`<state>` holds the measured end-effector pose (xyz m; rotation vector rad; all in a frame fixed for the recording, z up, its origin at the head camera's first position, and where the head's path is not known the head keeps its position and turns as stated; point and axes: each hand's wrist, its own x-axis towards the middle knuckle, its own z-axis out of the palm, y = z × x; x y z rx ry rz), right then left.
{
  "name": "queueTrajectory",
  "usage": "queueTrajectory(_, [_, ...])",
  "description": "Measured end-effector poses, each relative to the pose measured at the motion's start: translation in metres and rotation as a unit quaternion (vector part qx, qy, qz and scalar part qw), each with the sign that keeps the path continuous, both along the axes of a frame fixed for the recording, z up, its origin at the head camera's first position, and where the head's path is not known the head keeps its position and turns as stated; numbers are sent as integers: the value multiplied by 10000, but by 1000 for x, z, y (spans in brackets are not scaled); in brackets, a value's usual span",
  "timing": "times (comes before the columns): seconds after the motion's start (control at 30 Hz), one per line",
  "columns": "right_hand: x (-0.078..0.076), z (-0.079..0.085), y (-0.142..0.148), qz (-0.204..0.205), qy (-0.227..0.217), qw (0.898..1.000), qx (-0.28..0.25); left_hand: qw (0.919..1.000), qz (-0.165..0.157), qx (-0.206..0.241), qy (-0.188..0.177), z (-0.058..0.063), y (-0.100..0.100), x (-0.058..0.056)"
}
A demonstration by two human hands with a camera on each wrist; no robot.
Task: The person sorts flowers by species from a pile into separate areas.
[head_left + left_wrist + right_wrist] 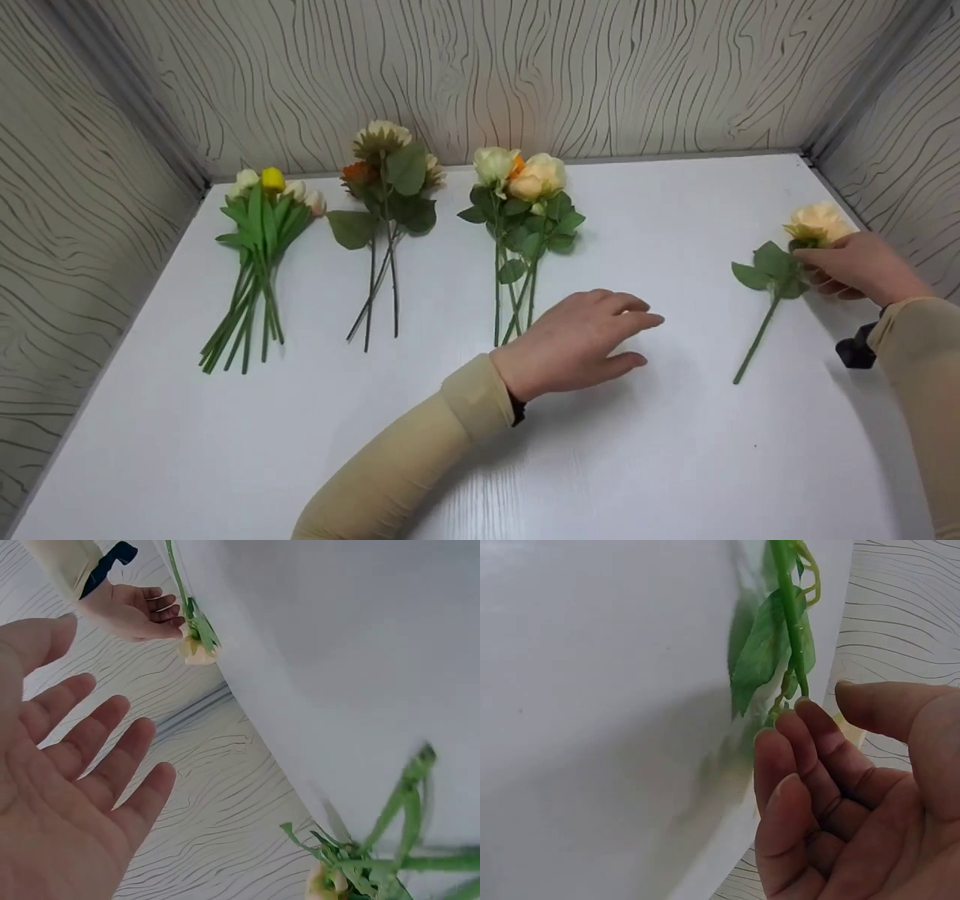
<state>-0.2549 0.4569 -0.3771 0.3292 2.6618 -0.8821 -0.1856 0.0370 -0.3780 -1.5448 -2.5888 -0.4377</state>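
Note:
At the right side of the white table (675, 450), my right hand (862, 266) holds a single peach rose (817, 223) just below its bloom. Its leafy green stem (791, 622) slants toward the near side and passes behind the index fingertip in the right wrist view. There, a gap shows between thumb and index finger. My left hand (577, 341) hovers palm down over the middle of the table, fingers extended and holding nothing. Just behind it lies a bunch of cream, peach and orange roses (544, 176), their stem ends close to the wrist.
Farther left lie flowers with cream and orange blooms (382, 139) on dark stems. Beyond them, at the far left, is a bunch of white, pinkish and yellow tulips (259, 217). Wood-grain patterned walls (487, 75) border the table's back and sides.

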Motion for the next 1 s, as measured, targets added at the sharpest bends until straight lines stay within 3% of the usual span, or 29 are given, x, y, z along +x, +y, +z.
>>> queueTrajectory(0.2, [-7, -7, -4, -105, -242, 9994, -239, 9999, -127, 78, -38, -7, 10, 4])
queueTrajectory(0.4, [-10, -10, -10, -241, -155, 9985, -477, 9995, -66, 247, -200, -9, 6, 2])
queueTrajectory(0.57, [-16, 0, -26, -465, 280, 9938, -971, 9952, 383, 665, -605, -6, 0, -3])
queueTrajectory(0.7, [-24, 12, -57, -521, 627, 9810, -1762, 9801, 999, 1205, -1225, -2, -8, -7])
queueTrajectory(0.77, [-26, 18, -80, -544, 885, 9656, -2383, 9653, 1312, 1506, -1682, 0, -11, -9])
queueTrajectory(0.83, [-25, 23, -105, -516, 1137, 9399, -3178, 9457, 1582, 1785, -2208, 1, -15, -11])
queueTrajectory(0.9, [-22, 28, -131, -384, 1373, 9055, -3996, 9257, 1772, 1995, -2681, 2, -17, -14])
queueTrajectory(1.0, [-18, 33, -167, -10, 1561, 8460, -5098, 8996, 1898, 2244, -3231, 3, -20, -18])
